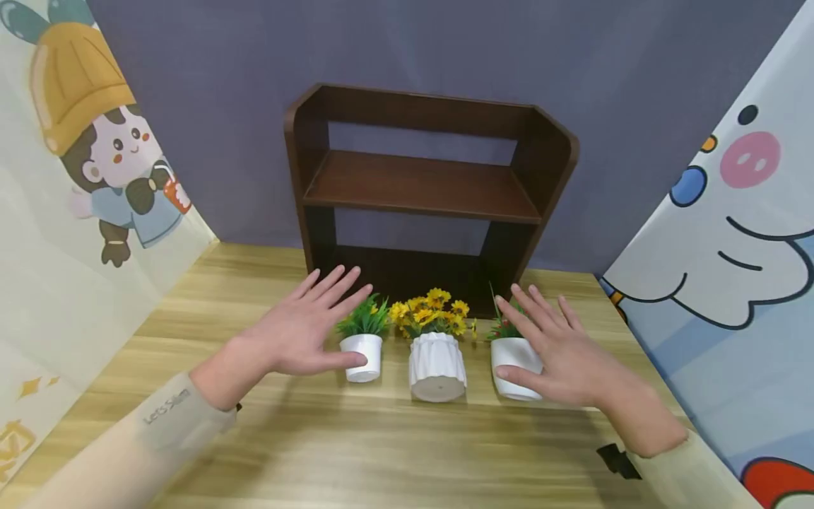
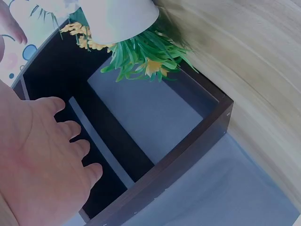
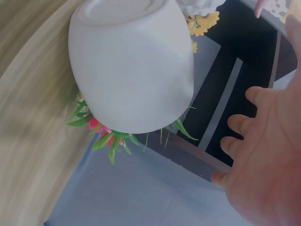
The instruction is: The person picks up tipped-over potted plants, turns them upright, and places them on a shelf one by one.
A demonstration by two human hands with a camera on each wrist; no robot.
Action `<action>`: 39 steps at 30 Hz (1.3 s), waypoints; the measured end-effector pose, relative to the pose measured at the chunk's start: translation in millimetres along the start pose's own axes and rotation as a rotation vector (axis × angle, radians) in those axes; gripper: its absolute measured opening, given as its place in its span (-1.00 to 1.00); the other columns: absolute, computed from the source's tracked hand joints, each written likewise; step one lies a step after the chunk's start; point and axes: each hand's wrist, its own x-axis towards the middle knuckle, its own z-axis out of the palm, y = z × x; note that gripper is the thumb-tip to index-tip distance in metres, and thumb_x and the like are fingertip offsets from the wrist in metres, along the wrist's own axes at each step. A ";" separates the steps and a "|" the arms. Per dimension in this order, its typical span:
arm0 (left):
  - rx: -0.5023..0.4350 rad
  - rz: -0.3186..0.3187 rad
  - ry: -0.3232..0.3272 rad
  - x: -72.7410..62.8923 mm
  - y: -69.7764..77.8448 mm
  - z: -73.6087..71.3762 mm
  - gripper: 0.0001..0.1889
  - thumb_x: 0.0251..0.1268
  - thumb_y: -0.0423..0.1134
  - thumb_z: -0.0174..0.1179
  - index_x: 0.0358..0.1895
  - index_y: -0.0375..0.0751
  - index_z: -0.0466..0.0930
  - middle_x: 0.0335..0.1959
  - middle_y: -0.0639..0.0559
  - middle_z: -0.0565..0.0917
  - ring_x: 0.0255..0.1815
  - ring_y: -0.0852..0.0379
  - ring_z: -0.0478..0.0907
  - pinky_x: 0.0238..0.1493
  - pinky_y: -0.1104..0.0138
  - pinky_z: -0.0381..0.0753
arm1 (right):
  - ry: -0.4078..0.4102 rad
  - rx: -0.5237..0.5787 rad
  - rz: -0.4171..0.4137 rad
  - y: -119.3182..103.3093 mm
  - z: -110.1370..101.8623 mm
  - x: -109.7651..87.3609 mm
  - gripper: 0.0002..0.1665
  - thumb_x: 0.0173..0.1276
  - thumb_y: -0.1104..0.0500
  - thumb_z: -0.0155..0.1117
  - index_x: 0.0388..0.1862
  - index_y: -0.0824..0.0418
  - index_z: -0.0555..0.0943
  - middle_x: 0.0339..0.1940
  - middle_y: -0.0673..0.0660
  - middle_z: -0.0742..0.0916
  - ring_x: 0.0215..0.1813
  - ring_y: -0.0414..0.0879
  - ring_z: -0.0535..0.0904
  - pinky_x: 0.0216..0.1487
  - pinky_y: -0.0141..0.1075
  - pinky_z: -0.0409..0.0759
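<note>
Three potted artificial plants stand in a row on the wooden table. My left hand [image 1: 305, 329], fingers spread, is held over the left side of the row, its thumb overlapping a small white pot [image 1: 362, 348] with green leaves and a few yellow blooms. In the middle is a fluted white pot [image 1: 437, 364] of yellow flowers [image 1: 435, 311]. My right hand [image 1: 566, 353], also spread and holding nothing, overlaps a rounded white pot [image 1: 509, 353]. Its red flowers [image 3: 96, 125] and green leaves show in the right wrist view.
Behind the plants a dark brown two-tier shelf [image 1: 422, 185] stands against the grey-blue back wall [image 1: 445, 42]. Cartoon-printed panels close in the left [image 1: 38, 212] and right [image 1: 699, 283] sides. The wood-grain tabletop [image 1: 381, 452] extends in front of the pots.
</note>
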 end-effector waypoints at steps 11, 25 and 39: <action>-0.075 0.103 0.587 9.4 -19.2 -31.2 -0.22 0.42 -0.02 0.40 0.63 -0.20 0.44 0.29 -0.28 0.67 0.10 -0.23 0.72 0.00 -0.10 0.76 | 0.259 0.052 -0.019 6.5 -7.7 -22.0 -0.22 0.56 -0.10 0.44 0.64 0.10 0.46 0.49 0.24 0.67 0.35 0.28 0.70 0.16 0.11 0.75; -0.176 -0.251 0.650 55.9 -97.0 -141.9 -0.14 0.62 0.02 0.21 0.84 0.13 0.01 0.56 -0.36 0.25 0.21 -0.26 0.48 0.03 -0.16 0.52 | 0.265 0.292 0.124 54.0 10.6 -76.9 -0.34 0.58 0.11 0.43 0.58 0.12 0.49 0.31 0.26 0.72 0.03 -0.49 0.62 -0.33 -0.32 0.66; -0.364 -0.247 0.406 79.3 -125.4 -158.0 -0.11 0.64 0.08 0.22 0.83 0.41 -0.10 0.60 -0.31 0.44 0.38 -0.38 0.64 0.38 -0.27 0.53 | 0.260 0.325 0.125 71.1 35.0 -85.8 -0.39 0.59 0.19 0.40 0.55 0.14 0.51 0.17 0.21 0.79 -0.06 -0.49 0.63 -0.28 -0.33 0.65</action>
